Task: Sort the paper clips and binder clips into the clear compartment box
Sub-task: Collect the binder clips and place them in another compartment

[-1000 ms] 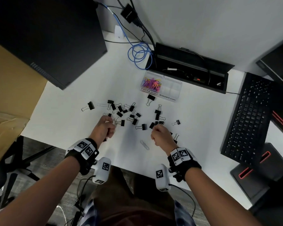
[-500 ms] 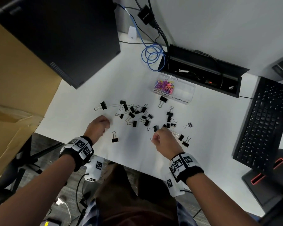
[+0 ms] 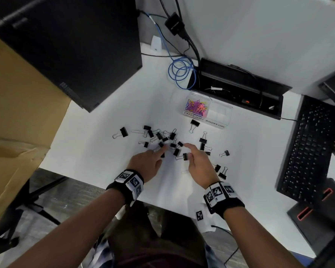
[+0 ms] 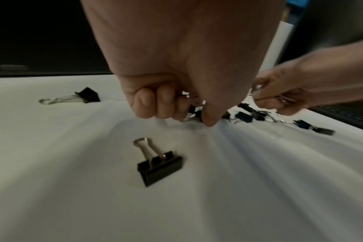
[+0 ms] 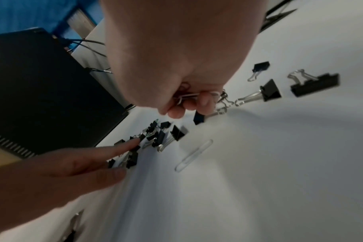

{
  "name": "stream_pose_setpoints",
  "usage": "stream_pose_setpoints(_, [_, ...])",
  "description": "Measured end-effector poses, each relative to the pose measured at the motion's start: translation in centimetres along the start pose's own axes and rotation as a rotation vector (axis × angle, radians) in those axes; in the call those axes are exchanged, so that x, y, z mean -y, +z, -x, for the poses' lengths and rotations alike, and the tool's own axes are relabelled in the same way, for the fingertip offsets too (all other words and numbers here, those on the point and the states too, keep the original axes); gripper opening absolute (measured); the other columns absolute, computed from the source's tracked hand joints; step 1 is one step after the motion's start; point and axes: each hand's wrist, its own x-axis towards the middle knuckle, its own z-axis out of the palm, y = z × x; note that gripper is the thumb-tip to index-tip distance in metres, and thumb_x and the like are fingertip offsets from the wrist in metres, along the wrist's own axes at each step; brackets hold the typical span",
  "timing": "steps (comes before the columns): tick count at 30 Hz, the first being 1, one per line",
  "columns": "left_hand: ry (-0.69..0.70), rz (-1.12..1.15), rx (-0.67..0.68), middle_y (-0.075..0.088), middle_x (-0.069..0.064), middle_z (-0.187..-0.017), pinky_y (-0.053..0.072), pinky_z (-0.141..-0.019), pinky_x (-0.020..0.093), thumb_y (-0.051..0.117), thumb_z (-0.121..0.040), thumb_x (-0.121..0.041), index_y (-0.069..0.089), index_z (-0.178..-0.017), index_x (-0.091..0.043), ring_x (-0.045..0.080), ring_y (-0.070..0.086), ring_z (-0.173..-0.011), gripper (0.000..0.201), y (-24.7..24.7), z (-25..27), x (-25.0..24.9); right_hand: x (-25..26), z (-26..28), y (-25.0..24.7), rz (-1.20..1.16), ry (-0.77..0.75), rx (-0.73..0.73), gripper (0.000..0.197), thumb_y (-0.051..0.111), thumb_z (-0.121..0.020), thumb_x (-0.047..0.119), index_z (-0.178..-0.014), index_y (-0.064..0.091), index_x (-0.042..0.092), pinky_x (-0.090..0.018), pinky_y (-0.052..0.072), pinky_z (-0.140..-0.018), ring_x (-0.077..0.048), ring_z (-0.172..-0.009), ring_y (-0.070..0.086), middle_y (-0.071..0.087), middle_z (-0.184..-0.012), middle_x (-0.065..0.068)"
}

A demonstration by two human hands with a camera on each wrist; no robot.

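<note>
Several black binder clips [image 3: 170, 136] lie scattered across the white desk [image 3: 97, 144]. The clear compartment box [image 3: 220, 114] stands behind them, with coloured paper clips [image 3: 196, 107] in its left compartment. My left hand [image 3: 160, 153] reaches into the pile with the index finger out and pinches a small binder clip [image 4: 194, 112] against the thumb. My right hand [image 3: 190, 151] hovers just right of it, its curled fingers [image 5: 203, 101] holding a few paper clips [image 5: 186, 96] in the palm. One pale paper clip [image 5: 194, 155] lies loose on the desk below it.
A black computer tower [image 3: 70, 47] stands at the back left, beside a cardboard box [image 3: 14, 117]. A black cable tray [image 3: 236, 89] and a blue cable coil [image 3: 180, 72] sit behind the box. A keyboard [image 3: 307, 151] lies on the right.
Both hands have moved forward into the clip pile. My left hand has gone from a fist at the left to an outstretched index finger. My right hand has loosened from a tight fist.
</note>
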Motion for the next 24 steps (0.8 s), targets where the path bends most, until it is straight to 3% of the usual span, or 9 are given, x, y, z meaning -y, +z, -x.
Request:
stream_pose_setpoints(1, [0.035, -0.017, -0.008, 0.060, 0.005, -0.102, 0.052, -0.068, 0.035, 0.037, -0.097, -0.037, 0.018, -0.148, -0.039, 0.027, 0.063, -0.085, 0.055, 0.1, 0.2, -0.2, 0.1, -0.2, 0.1, 0.040, -0.026, 0.041, 0.049, 0.037, -0.097, 0.008, -0.141, 0.041, 0.029, -0.019, 0.040, -0.056, -0.012, -0.059, 0.045, 0.048, -0.067, 0.003])
stream_pose_setpoints(4, [0.091, 0.064, -0.070, 0.062, 0.000, -0.103, 0.052, -0.067, 0.034, 0.042, -0.095, -0.033, 0.041, -0.139, -0.032, 0.024, 0.065, -0.087, 0.043, -0.3, 0.2, -0.4, 0.2, 0.1, 0.6, 0.195, -0.040, 0.150, 0.064, 0.035, -0.090, 0.007, -0.148, 0.032, 0.034, -0.039, 0.053, -0.065, -0.021, -0.073, 0.053, 0.055, -0.077, -0.004])
stream_pose_setpoints(6, [0.093, 0.079, -0.101, 0.062, -0.001, -0.098, 0.051, -0.064, 0.033, 0.043, -0.095, -0.029, 0.042, -0.136, -0.033, 0.023, 0.064, -0.082, 0.042, -0.9, -0.9, -0.4, 0.4, 0.7, 0.7, 0.246, -0.021, 0.146, 0.061, 0.035, -0.090, 0.012, -0.146, 0.034, 0.035, -0.043, 0.053, -0.072, -0.024, -0.087, 0.053, 0.058, -0.089, -0.004])
stream_pose_setpoints(9, [0.091, 0.027, -0.066, 0.060, 0.004, -0.093, 0.051, -0.063, 0.034, 0.041, -0.095, -0.029, 0.022, -0.148, -0.038, 0.025, 0.062, -0.077, 0.057, -1.6, -2.8, -0.5, 0.5, 1.6, 0.4, 0.222, -0.022, 0.064, 0.054, 0.035, -0.091, 0.015, -0.141, 0.044, 0.031, -0.041, 0.053, -0.080, -0.022, -0.100, 0.054, 0.061, -0.101, -0.001])
stream_pose_setpoints(11, [0.108, -0.036, -0.034, 0.059, 0.007, -0.093, 0.048, -0.063, 0.033, 0.039, -0.096, -0.033, 0.018, -0.149, -0.040, 0.026, 0.061, -0.077, 0.057, -1.7, -3.6, -0.2, 0.8, 1.5, 0.1, 0.185, 0.018, 0.021, 0.054, 0.037, -0.093, 0.015, -0.144, 0.040, 0.034, -0.039, 0.052, -0.079, -0.019, -0.098, 0.053, 0.061, -0.099, -0.001])
stream_pose_setpoints(14, [0.156, -0.057, -0.019, 0.059, 0.005, -0.094, 0.043, -0.062, 0.031, 0.036, -0.097, -0.036, 0.026, -0.145, -0.042, 0.027, 0.062, -0.079, 0.050, -1.5, -3.5, 0.0, 1.8, 0.3, -0.1, 0.155, 0.051, 0.021, 0.060, 0.040, -0.095, 0.012, -0.149, 0.031, 0.036, -0.034, 0.046, -0.065, -0.017, -0.078, 0.049, 0.054, -0.080, -0.003])
stream_pose_setpoints(16, [0.196, -0.015, -0.030, 0.061, 0.002, -0.093, 0.047, -0.062, 0.031, 0.038, -0.096, -0.035, 0.039, -0.137, -0.041, 0.025, 0.064, -0.078, 0.041, -1.4, -2.9, 0.1, 2.2, -0.8, 0.2, 0.124, 0.066, 0.060, 0.063, 0.040, -0.093, 0.008, -0.150, 0.030, 0.034, -0.033, 0.045, -0.060, -0.017, -0.066, 0.049, 0.050, -0.071, -0.001])
stream_pose_setpoints(20, [0.160, 0.072, -0.064, 0.064, -0.003, -0.097, 0.051, -0.067, 0.032, 0.041, -0.095, -0.033, 0.054, -0.117, -0.030, 0.020, 0.064, -0.084, 0.026, -2.0, -2.1, 1.8, 2.9, -1.5, 0.6, 0.134, 0.194, 0.123, 0.059, 0.041, -0.092, 0.012, -0.147, 0.037, 0.034, -0.038, 0.054, -0.071, -0.022, -0.079, 0.058, 0.059, -0.081, -0.002])
stream_pose_setpoints(24, [0.106, 0.144, -0.152, 0.066, -0.001, -0.102, 0.053, -0.072, 0.032, 0.050, -0.093, -0.034, 0.060, -0.107, -0.020, 0.019, 0.064, -0.088, 0.022, -3.0, -2.9, 3.0, 2.7, -0.9, 0.1, 0.077, 0.234, -0.064, 0.044, 0.041, -0.094, 0.011, -0.133, 0.057, 0.021, -0.032, 0.052, -0.082, -0.020, -0.099, 0.063, 0.067, -0.111, -0.004])
